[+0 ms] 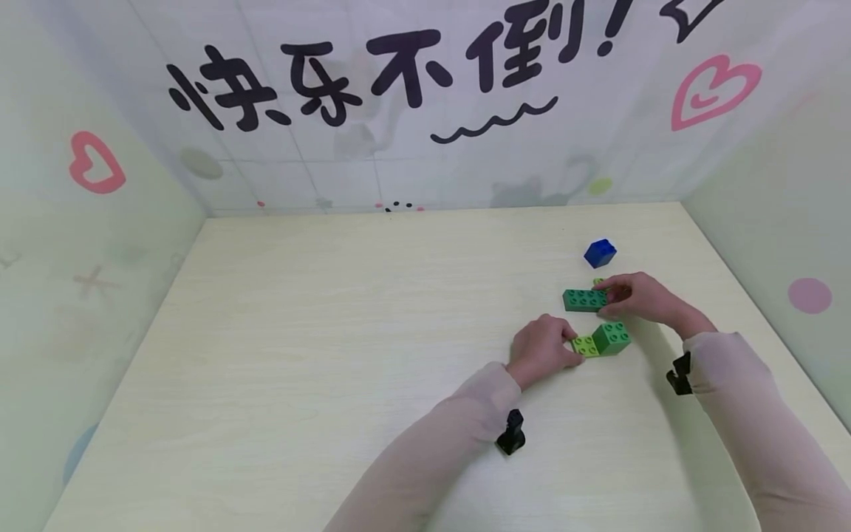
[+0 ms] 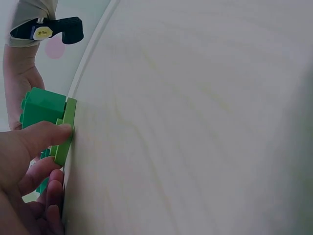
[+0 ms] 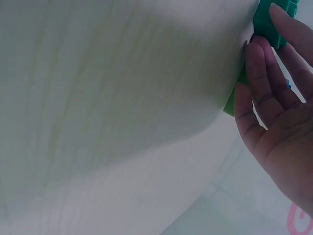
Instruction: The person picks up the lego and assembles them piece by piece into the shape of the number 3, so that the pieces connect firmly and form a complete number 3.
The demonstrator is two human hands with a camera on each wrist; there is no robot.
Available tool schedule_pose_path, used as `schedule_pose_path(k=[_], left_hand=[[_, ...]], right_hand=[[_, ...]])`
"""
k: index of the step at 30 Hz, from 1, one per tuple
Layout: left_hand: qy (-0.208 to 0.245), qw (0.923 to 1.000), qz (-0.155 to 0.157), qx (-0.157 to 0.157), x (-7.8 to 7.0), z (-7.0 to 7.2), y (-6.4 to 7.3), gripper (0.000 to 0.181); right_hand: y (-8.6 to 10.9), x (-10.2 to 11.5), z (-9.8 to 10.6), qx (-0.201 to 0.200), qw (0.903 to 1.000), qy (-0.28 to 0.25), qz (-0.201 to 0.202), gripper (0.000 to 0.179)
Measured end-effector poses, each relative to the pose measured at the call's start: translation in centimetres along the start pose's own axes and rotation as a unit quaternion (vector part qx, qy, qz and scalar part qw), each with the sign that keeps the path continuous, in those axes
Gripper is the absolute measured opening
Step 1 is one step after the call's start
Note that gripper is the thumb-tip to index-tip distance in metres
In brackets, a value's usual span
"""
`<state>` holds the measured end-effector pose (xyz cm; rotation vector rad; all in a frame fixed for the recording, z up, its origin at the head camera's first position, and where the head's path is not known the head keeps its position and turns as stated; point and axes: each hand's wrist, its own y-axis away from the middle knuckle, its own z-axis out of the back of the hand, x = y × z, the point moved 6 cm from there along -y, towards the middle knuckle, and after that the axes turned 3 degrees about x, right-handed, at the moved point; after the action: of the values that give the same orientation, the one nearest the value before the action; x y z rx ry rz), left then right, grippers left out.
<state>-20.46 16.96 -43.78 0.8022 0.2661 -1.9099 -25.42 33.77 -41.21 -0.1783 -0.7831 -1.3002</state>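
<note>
My left hand [image 1: 541, 347] pinches the left end of a flat lime-green brick [image 1: 586, 346] between thumb and fingers. A taller green block [image 1: 612, 338] sits at the right end of that lime piece and, in the left wrist view, the green block [image 2: 44, 105] appears stacked on the lime base [image 2: 70, 117]. Just behind, my right hand [image 1: 641, 297] grips the right end of a long dark-green brick [image 1: 581, 300] with studs up. Another lime-green piece [image 1: 598, 281] lies behind the dark-green brick, mostly hidden by the right fingers; it shows under them in the right wrist view.
A blue brick [image 1: 600, 253] lies farther back on the pale wooden table [image 1: 332, 332]. Printed walls stand at the back [image 1: 425, 170], left and right. Black wrist cameras are strapped at both sleeves.
</note>
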Motion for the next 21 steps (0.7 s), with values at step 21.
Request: schedule_pose_path(k=[21], left_hand=[[-0.012,0.9998,0.007,-0.011,-0.1,0.0,0.1,0.029]], right_hand=[[1.7,1.6,0.6,-0.023,0.9986,0.023,0.042,0.041]])
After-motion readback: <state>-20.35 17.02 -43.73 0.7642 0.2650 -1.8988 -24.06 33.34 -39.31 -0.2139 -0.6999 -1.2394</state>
